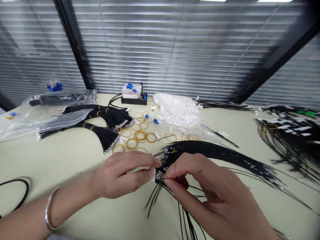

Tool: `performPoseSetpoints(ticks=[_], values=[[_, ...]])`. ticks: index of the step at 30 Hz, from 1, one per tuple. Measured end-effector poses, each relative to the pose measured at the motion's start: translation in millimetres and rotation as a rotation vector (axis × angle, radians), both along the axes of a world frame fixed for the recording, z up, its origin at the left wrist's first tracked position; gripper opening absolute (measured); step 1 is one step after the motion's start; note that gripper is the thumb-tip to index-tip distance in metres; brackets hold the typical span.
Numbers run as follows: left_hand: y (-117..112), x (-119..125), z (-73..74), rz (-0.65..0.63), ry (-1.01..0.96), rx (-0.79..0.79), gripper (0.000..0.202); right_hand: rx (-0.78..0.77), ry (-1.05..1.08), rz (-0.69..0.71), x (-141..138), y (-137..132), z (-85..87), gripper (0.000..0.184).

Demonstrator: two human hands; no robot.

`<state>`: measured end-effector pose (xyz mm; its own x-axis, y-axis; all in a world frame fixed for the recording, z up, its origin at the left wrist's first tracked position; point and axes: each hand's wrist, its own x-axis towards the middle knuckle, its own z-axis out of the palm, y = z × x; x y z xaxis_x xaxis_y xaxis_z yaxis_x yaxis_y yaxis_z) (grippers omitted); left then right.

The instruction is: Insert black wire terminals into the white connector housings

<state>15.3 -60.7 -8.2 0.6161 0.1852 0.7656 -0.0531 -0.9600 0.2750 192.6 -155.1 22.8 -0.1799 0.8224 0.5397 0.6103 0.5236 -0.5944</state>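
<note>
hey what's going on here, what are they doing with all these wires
A person is working at a pale table with thin black wires. Their left hand pinches a small white piece against a loose bunch of black wires, while their right hand grips wires right beside it. Farther along the table lie banded bundles of black wires, scattered yellow rubber bands and a clear bag of white pieces.

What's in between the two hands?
In the head view, thin black wires and a small white piece lie between the left hand and the right hand.
</note>
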Motion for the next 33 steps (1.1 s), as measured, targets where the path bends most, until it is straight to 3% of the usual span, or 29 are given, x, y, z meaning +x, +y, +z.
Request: performPoseSetpoints(ticks=[17, 26, 33], values=[[-2.9, 2.3, -2.1, 0.061, 0.025, -0.060, 0.012, 0.033, -0.061, -0.002, -1.8, 1.6, 2.9, 0.010], [-1.0, 3.9, -5.2, 0.037, 0.021, 0.137, 0.008, 0.005, -0.076, -0.028, -2.2, 3.6, 1.6, 0.015], [-2.1, 4.0, -7.3, 0.018, 0.013, 0.138, 0.008, -0.014, -0.039, -0.022, -3.9, 1.7, -1.6, 0.019]])
